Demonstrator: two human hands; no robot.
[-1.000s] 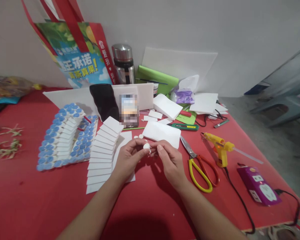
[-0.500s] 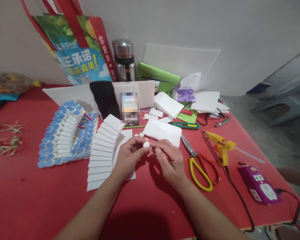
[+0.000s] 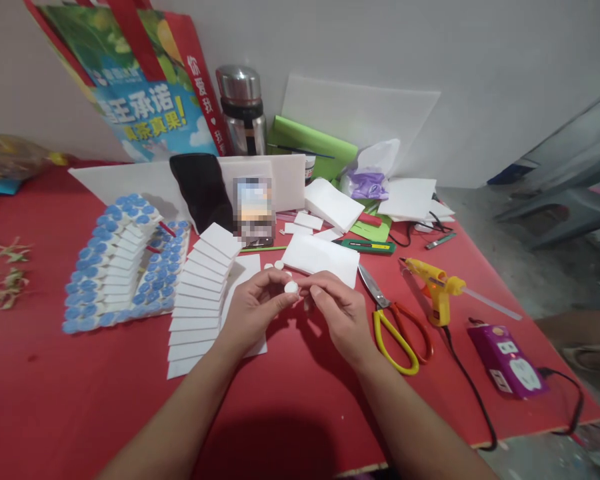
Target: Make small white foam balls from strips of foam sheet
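Observation:
Above the red table, my left hand [image 3: 255, 307] pinches a small white round piece [image 3: 291, 287] between thumb and fingers, its flat round face toward me. My right hand [image 3: 339, 313] is closed beside it, fingertips close up against the piece; what they hold, if anything, is hidden. Just beyond my fingers lie a few more small white discs [image 3: 279, 265]. Left of my left hand, a fanned stair of white foam-like boards [image 3: 200, 293] stands on a white sheet [image 3: 253, 267]. A stack of white boards [image 3: 320, 257] rests behind my right hand.
Right of my hands lie scissors [image 3: 395, 327], a yellow glue gun [image 3: 437, 287] and a purple power socket [image 3: 507, 360] with cords. A green cutter [image 3: 367, 247] lies behind. Left stands a blue-and-white model [image 3: 125, 267]. A phone [image 3: 254, 210], black device [image 3: 203, 193] and thermos [image 3: 241, 110] stand behind.
The camera view has shifted slightly, moving the table things a little left and up. Both hands keep nearly the same pose around the white round piece.

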